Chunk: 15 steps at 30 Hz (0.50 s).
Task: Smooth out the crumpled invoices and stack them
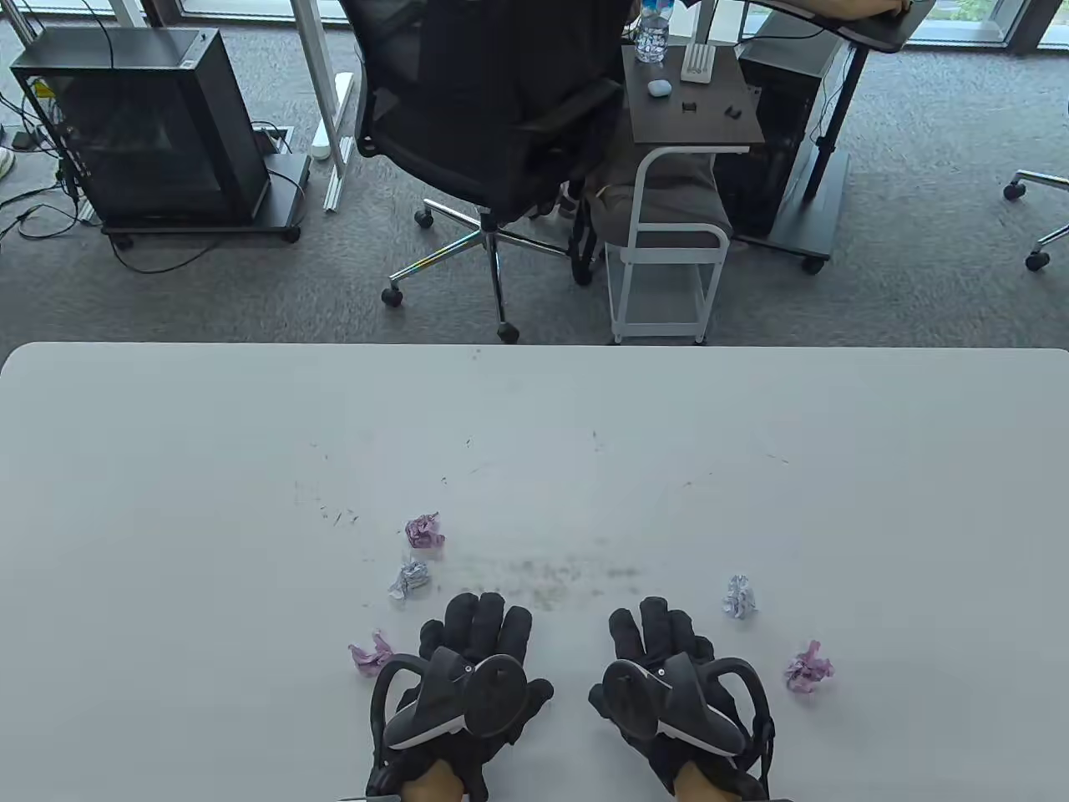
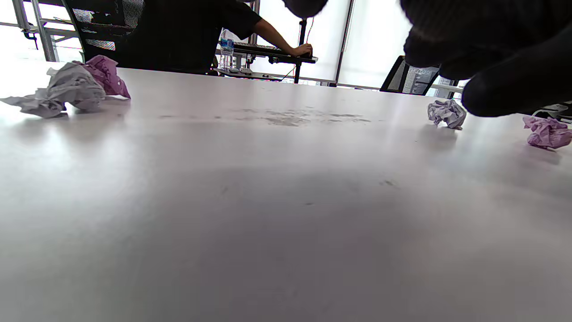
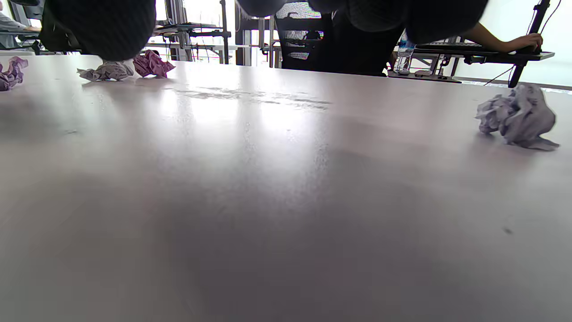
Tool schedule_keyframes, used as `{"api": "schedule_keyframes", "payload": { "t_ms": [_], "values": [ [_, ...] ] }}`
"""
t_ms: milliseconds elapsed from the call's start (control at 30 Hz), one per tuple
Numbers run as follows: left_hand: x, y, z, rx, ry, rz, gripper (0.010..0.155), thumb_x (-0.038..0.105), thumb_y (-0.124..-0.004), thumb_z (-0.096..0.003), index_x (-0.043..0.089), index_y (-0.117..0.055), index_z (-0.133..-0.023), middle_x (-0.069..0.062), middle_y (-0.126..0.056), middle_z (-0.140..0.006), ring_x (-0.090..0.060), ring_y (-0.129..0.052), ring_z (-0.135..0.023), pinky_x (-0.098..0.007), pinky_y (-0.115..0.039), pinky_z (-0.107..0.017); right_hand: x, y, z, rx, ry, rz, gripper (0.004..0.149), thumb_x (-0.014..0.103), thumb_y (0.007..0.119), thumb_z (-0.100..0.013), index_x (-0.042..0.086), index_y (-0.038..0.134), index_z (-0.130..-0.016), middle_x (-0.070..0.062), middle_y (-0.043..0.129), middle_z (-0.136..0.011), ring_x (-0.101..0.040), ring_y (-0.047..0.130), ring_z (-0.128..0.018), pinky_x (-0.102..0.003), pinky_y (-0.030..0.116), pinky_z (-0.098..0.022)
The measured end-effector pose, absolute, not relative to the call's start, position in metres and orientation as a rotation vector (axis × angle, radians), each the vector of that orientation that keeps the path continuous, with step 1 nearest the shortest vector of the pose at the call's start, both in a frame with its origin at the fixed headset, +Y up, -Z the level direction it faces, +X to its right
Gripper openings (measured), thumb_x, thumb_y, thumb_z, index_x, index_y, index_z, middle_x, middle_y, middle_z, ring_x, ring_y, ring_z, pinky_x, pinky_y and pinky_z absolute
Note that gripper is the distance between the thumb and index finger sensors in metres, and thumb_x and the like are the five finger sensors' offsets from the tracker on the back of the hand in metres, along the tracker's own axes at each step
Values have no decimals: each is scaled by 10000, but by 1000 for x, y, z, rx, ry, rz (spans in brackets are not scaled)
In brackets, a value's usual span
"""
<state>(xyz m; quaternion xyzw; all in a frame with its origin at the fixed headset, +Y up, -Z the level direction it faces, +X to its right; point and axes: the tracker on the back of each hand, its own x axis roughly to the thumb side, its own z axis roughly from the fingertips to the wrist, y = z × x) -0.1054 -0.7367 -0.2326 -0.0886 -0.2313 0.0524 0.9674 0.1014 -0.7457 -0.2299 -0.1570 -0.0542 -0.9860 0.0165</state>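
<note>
Crumpled invoices flank both flat, empty hands: grey ball [image 1: 408, 580] just beyond left hand [image 1: 468, 668], another [image 1: 738, 596] beside right hand [image 1: 668, 668], near the tabletop's [image 1: 167, 501] front edge

Crumpled paper invoices [image 1: 424, 530]; smooth, faintly glossy table [image 1: 752, 418].

The left grip [image 1: 468, 668] lies palm down at the near edge, fingers [image 1: 488, 622] straight and together. The right grip [image 1: 672, 677] mirrors it, apart, holding nothing.

Office chair [image 1: 493, 100], side cart [image 1: 681, 192], perhaps computer tower [image 1: 150, 125].
</note>
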Motion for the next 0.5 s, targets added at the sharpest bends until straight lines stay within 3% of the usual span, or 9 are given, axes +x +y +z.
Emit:
{"api": "schedule_keyframes", "payload": {
  "t_ms": [500],
  "values": [
    [-111,-735,-235,-223,-481,200,777,564,-655,-586,100,-404,-1157,-225,-247,-1141,-592,-284,-1044,-779,-416,-658,98,-740,-229,-479,-62,-2988,826,631,666,-520,162,283,-1082,-311,223,-1105,-572,352,-945,-703,535,-612]
  ]
}}
